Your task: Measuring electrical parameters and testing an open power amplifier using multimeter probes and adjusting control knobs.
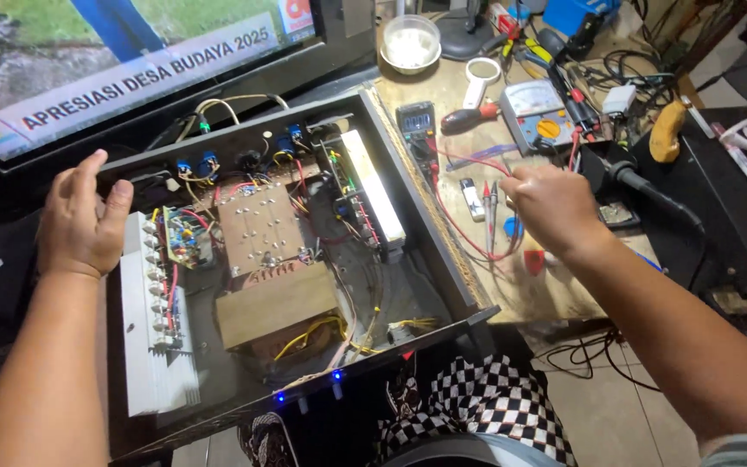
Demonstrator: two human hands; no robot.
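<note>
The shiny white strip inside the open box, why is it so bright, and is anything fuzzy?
Head view: the white strip glares, washed out by light from above. The blue lights on the box's front edge glow with small halos. The left hand and right hand look sharp. The checkered cloth at the bottom looks slightly soft.

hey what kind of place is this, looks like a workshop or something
Most likely an electronics repair bench: an opened amplifier chassis with bare circuit boards, an analog multimeter with red probe leads, and tools strewn over the cluttered worktable.
</note>
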